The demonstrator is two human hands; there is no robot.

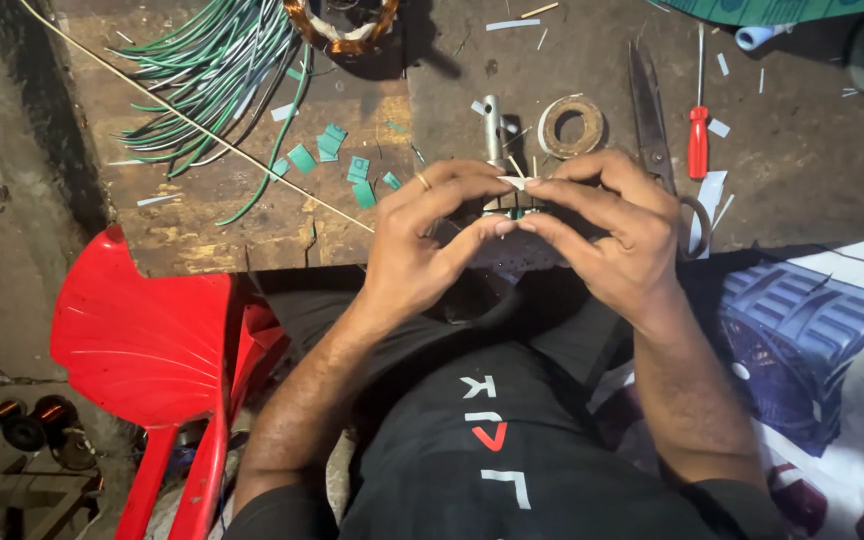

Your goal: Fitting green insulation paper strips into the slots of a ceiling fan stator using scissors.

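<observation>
Both hands pinch a small white paper strip point(514, 183) between them, left hand point(422, 240) and right hand point(617, 235) equally near, its length lying left to right above the table point(252, 210).

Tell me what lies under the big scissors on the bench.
Under the scissors only bare dark bench shows, plus white paper strips near the handle loop. The right hand covers the rest of the handles.

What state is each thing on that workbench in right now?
Left hand: pinching the white strip.
Right hand: pinching the same strip.
White strip: held between both hands.
Scissors: lying flat, blades closed.
Red screwdriver: lying untouched.
Green wires: loose bundle.
</observation>
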